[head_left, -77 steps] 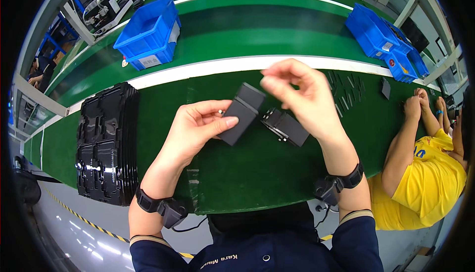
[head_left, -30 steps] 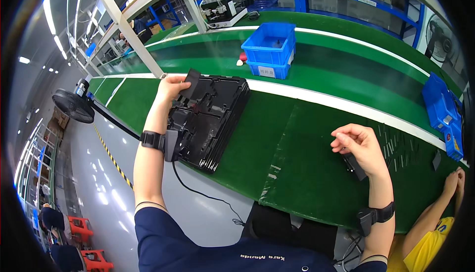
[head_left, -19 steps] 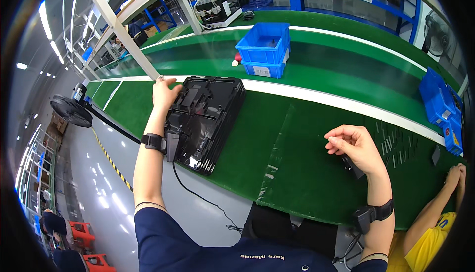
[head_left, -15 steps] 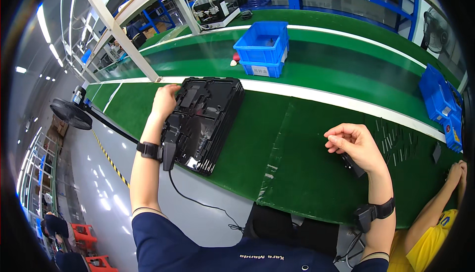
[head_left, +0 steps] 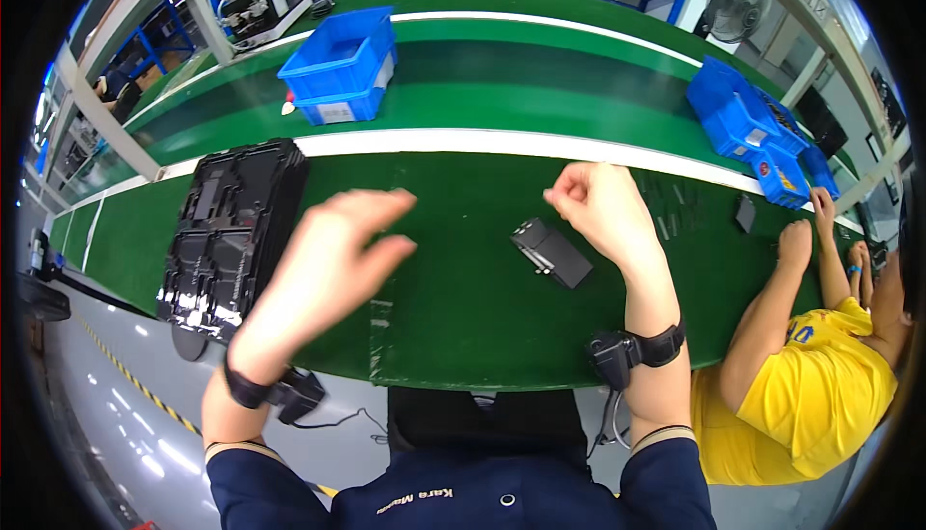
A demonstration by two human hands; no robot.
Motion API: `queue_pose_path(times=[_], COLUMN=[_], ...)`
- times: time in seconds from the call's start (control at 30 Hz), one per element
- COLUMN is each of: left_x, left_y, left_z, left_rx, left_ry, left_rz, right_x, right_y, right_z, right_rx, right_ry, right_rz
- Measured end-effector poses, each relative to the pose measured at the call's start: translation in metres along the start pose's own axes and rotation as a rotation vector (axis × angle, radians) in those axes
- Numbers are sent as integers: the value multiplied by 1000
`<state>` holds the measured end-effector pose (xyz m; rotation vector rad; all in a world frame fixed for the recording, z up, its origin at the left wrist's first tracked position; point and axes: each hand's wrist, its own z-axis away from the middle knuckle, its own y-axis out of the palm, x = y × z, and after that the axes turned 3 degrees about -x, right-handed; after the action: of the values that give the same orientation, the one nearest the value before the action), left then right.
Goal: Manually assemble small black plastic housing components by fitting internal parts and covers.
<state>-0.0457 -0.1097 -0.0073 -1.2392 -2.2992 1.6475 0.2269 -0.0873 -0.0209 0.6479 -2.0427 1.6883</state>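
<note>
My left hand (head_left: 342, 250), smeared by motion, is over the green tabletop (head_left: 453, 327), its thumb apart from the fingers and nothing visible between them. My right hand (head_left: 603, 204) hangs further right with fingers curled and thumb against them; whatever they may pinch is too small to make out. Below and left of it lies a flat black rectangular device (head_left: 559, 258) with small shiny metal parts along one edge. A stack of black moulded trays (head_left: 217, 231) stands left of my left hand. Thin strips (head_left: 675, 214) lie scattered right of my right hand.
Two stacked blue bins (head_left: 338, 67) stand on the green belt (head_left: 502, 86) behind a white rail (head_left: 463, 141). More blue bins (head_left: 738, 120) are at the far right. A co-worker in yellow (head_left: 810, 385) works close by, near a small dark plate (head_left: 745, 214).
My left hand has left the tray stack and swung right. The view has turned right, showing more of the co-worker. The black device, earlier mostly behind my right hand, now shows fully.
</note>
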Motion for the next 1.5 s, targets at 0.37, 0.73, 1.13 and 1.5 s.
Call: queue_pose_path(times=[0.37, 0.73, 1.13, 1.5], left_x=[-27, -24, 11, 13], left_y=[108, 105, 102, 91], left_z=[-16, -19, -36, -36], left_rx=[205, 137, -99, -139], left_ry=[-32, -218, -574, -439], left_rz=[209, 717, 1306, 1242], right_x=[-30, -42, -55, -41], right_y=[6, 5, 49, 38], right_z=[-5, -15, -34, -31], right_rx=[445, 623, -455, -346], right_ry=[-58, -13, -188, -162], right_rz=[15, -627, 355, 135])
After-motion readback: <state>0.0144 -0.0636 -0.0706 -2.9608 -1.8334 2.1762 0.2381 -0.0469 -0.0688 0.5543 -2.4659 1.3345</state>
